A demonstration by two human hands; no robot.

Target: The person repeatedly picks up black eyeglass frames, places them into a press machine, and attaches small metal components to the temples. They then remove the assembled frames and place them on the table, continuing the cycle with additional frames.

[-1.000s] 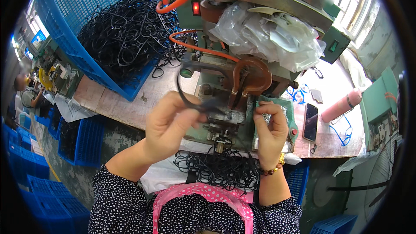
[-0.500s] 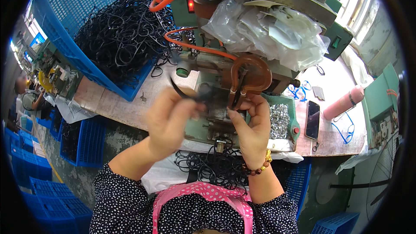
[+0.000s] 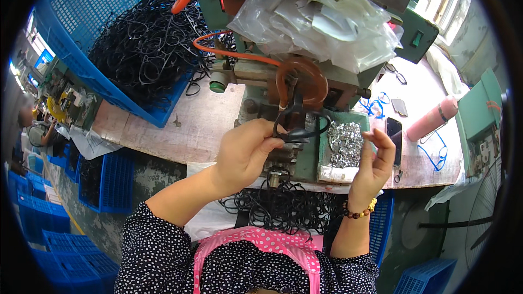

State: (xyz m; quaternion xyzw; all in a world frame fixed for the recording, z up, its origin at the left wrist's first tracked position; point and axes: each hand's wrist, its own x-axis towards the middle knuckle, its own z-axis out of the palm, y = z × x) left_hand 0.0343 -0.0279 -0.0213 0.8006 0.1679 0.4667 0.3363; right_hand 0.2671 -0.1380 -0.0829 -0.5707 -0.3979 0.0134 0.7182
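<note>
My left hand (image 3: 243, 152) is closed, thumb against fingers, on a thin black loop (image 3: 328, 125) that stretches to the right in front of the green machine's working head. My right hand (image 3: 376, 160) hovers by the right edge of a green tray (image 3: 321, 155) of small silvery metal pieces (image 3: 344, 144). Its thumb and forefinger come together in a pinch; whatever lies between them is too small to make out. Above the held loop hangs a curved brown translucent tube (image 3: 321, 84) on the machine.
More black loops (image 3: 283, 207) lie across my lap, below the machine. A large blue crate (image 3: 103, 84) at the left holds a heap of them. To the right stand a pink bottle (image 3: 433, 120), a phone (image 3: 393, 130) and blue looped pieces (image 3: 436, 155). Behind the tube hangs a crumpled plastic bag (image 3: 327, 22).
My right hand has left the machine head and moved right to the metal-piece tray. The left hand has moved right and now holds the black loop before the machine. The view has shifted slightly.
</note>
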